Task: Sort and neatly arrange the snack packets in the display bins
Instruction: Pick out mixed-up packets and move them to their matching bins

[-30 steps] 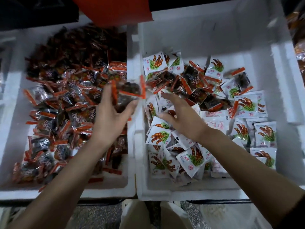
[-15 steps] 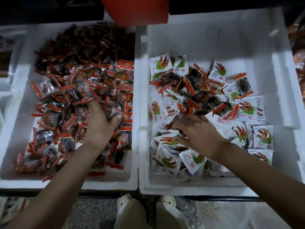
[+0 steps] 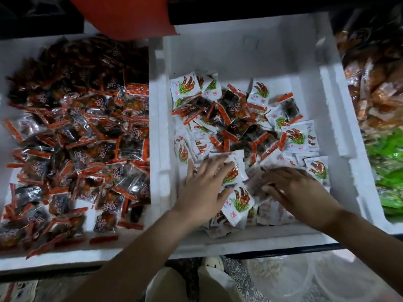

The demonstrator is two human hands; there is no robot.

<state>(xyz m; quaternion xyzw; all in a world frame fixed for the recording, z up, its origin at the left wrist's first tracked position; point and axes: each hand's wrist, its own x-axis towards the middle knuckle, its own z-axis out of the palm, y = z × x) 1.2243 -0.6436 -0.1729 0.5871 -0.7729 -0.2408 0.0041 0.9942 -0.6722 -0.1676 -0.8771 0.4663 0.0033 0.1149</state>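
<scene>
The left white foam bin is full of dark snack packets with orange edges. In the right foam bin, white packets printed with a brown and green picture lie mixed with a cluster of the dark packets. Both hands are inside the right bin near its front. My left hand lies palm down with fingers spread on the white packets. My right hand is palm down over blurred packets, its fingers bent; whether it grips any is unclear.
A red object overhangs the back between the bins. Further right are bins of brown packets and green packets. The back half of the right foam bin is bare white. A clear plastic bag lies on the floor below.
My left hand let go of the dark packets in the left bin and moved across into the right bin. My right hand shifted right over the white packets.
</scene>
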